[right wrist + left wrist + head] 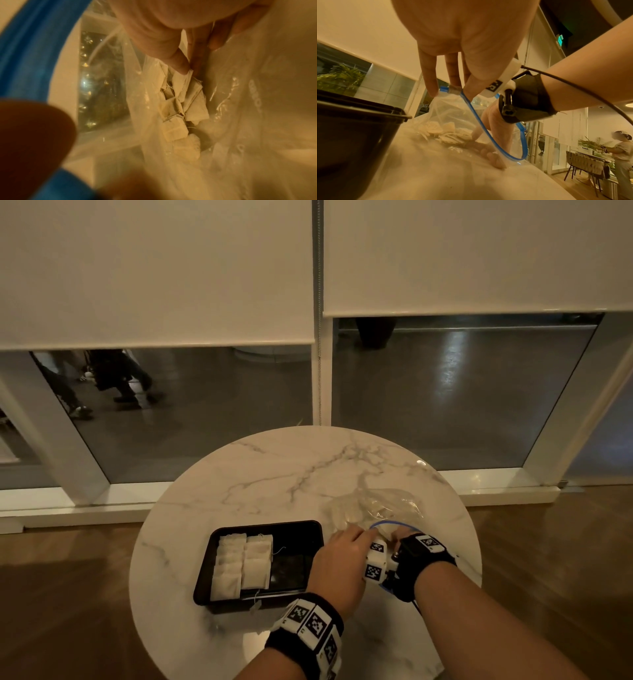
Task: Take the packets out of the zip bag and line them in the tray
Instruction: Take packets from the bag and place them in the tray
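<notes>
While the left hand [337, 563] pinches the blue zip rim at the mouth of the zip bag [373, 506], holding it lifted and open, the right hand [399, 534] reaches inside. The right wrist view shows its thumb and a fingertip [178, 63] closed on the corner of one packet [181, 82] at the top of the loose heap of packets [178, 112] deeper in the bag. The bag lies on the marble table [274, 474], just right of the black tray [310, 529]. Two columns of lined packets [241, 565] fill the tray's left and middle; its right side appears bare.

Judged step: withdrawing one more packet for a third column. To do it well, the pinch should probably take a single packet only. Thin strings show among the heap, so a slow, straight pull toward the mouth would likely lessen the chance of dragging neighbours along. The left hand should keep the rim raised and taut so the right wrist clears the zip. Once clear, the packet would best be laid flat at the far right of the tray, edges parallel to the existing columns, with any string tucked inside the rim; one string [257, 604] already hangs over the near edge.
</notes>
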`<action>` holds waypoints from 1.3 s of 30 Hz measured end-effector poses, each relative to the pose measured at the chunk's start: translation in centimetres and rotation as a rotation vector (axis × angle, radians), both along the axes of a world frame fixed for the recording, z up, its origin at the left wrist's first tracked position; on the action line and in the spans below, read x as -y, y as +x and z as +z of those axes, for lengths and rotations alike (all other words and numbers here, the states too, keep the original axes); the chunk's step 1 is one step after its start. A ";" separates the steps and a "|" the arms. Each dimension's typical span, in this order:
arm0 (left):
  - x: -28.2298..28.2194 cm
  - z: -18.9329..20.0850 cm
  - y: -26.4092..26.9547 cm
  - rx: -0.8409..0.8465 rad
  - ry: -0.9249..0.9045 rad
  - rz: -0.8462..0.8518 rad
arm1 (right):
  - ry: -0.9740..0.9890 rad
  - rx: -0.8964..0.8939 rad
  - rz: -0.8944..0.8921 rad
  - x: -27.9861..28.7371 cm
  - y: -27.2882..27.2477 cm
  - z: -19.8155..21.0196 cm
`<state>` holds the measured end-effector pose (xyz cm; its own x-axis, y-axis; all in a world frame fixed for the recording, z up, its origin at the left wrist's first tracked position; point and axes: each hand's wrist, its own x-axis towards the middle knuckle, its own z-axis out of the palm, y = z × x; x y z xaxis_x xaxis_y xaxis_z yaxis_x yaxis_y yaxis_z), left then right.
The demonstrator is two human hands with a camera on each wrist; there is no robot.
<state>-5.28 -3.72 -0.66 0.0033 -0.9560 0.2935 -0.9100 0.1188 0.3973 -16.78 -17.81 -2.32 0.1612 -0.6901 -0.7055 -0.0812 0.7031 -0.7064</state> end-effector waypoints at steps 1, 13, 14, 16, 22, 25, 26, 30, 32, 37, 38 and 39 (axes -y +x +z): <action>0.0 -0.1 0.0 0.004 -0.005 -0.003 | -0.037 -0.003 0.007 -0.2 0.2 0.0; 0.7 -1.3 0.7 -0.006 -0.010 -0.010 | -0.137 -0.051 -0.238 -2.7 -1.1 -1.0; 0.9 -1.4 0.7 -0.007 -0.006 -0.010 | -0.133 -0.022 -0.261 -3.2 -1.0 -0.8; 1.4 -1.5 0.9 -0.023 0.002 -0.011 | -0.159 0.048 -0.279 -4.6 -1.1 -0.1; 0.4 -0.8 1.7 -0.025 0.026 0.003 | -0.255 0.142 -0.313 -8.5 -3.0 1.7; -1.2 -0.1 2.4 0.023 -0.043 0.030 | -0.287 0.159 -0.247 -9.8 -3.9 1.9; -1.7 0.1 2.6 -0.002 -0.081 0.032 | -0.293 0.164 -0.226 -10.1 -4.0 2.0; -3.0 0.5 2.7 -0.392 -0.079 0.092 | -0.326 0.267 -0.122 -11.2 -4.2 3.1; -3.5 1.0 2.5 -0.689 0.020 0.130 | -0.355 0.316 -0.039 -11.8 -3.6 3.6; -4.7 1.9 2.5 -1.065 0.092 0.176 | -0.421 0.337 0.072 -13.2 -1.0 3.9; -4.9 1.9 2.7 -1.066 0.060 0.180 | -0.437 0.332 0.071 -13.3 -0.6 3.7; -5.2 1.8 3.0 -1.081 0.036 0.193 | -0.454 0.329 0.067 -13.5 -0.1 3.6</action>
<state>-2.27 1.45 1.11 0.3925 -0.9196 0.0172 -0.0812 -0.0160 0.9966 -16.90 -4.32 1.25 0.3765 -0.8935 -0.2449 0.1609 0.3234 -0.9325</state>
